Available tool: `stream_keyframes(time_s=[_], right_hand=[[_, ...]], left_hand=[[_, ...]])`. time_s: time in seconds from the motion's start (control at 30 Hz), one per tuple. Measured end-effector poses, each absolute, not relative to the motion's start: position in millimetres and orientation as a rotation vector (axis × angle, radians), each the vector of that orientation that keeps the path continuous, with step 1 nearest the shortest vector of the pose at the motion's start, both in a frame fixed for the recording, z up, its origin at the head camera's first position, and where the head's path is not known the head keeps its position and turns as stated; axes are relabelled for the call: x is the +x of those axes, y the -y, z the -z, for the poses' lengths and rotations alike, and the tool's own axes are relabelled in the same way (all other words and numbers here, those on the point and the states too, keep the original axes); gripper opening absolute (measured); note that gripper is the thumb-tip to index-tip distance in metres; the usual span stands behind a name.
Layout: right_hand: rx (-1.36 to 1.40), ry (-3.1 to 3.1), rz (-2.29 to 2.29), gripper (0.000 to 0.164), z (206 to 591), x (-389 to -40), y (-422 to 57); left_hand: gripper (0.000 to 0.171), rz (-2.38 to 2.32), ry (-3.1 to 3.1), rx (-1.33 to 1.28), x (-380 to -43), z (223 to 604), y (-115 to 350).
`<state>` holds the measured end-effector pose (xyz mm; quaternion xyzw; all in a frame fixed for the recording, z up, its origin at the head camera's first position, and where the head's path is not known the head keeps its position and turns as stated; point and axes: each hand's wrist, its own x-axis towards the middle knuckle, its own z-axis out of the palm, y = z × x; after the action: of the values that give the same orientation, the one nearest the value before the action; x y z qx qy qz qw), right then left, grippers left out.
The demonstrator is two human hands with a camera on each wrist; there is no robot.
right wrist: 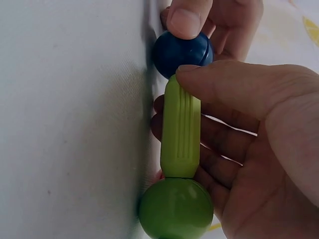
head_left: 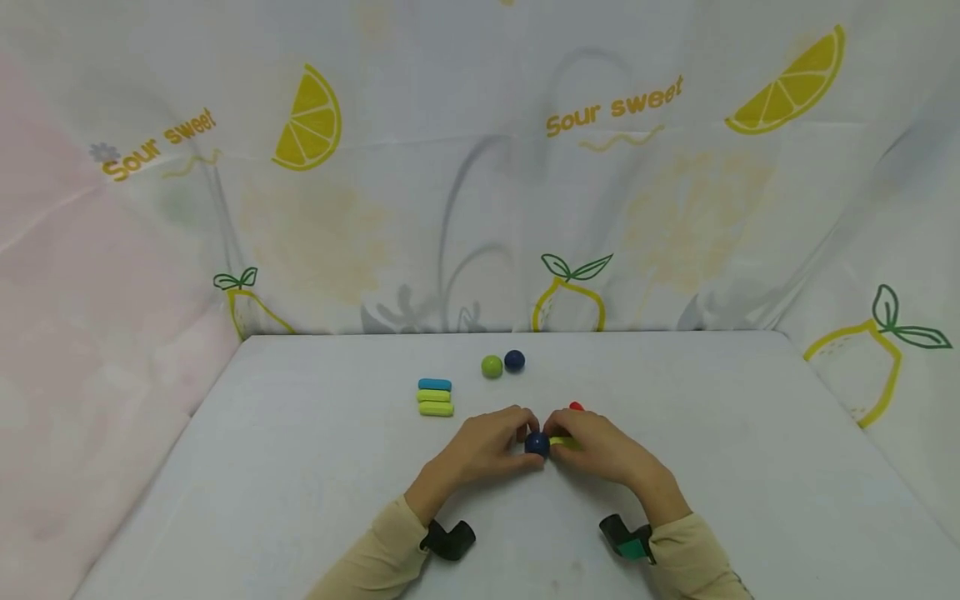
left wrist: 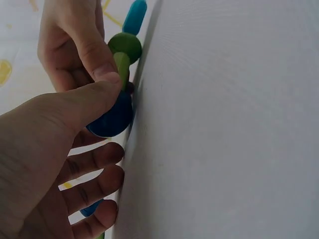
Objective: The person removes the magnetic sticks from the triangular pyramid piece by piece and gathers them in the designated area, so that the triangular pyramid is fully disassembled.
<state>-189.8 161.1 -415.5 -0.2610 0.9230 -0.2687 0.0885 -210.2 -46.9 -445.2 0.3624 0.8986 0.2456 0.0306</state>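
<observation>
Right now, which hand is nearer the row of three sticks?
Left. The left hand, pinching the navy ball, is just right and on the near side of the row of sticks; the right hand, gripping the lime stick, is farther right.

passage: table (head_left: 285, 483), both sides | obstacle, middle: hands (head_left: 483, 446) (head_left: 603, 448) | obstacles, beyond: three sticks (head_left: 435, 397), green ball (head_left: 492, 367), navy ball (head_left: 514, 361)

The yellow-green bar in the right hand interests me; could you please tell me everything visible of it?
The yellow-green bar is short and straight, with lengthwise grooves, narrowing at its ends, and looks like plastic. The right hand pinches it near one end, beside a dark blue ball held by the left hand; whether they join is hidden. Its other end meets a green ball. It runs roughly parallel to the tabletop.
</observation>
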Motion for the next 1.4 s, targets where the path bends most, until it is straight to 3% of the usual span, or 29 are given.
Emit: stream_keyframes(time_s=[0.57,1.4], right_hand=[[-0.85,-2.771,0.768,0.009,423,-192,-165],[-0.831,-2.768,0.735,0.011,424,-192,-157]], left_hand=[[0.026,-0.816,-2.749,1.037,-215,447,46],[0.033,-1.003,-2.897,0.901,-241,437,75]])
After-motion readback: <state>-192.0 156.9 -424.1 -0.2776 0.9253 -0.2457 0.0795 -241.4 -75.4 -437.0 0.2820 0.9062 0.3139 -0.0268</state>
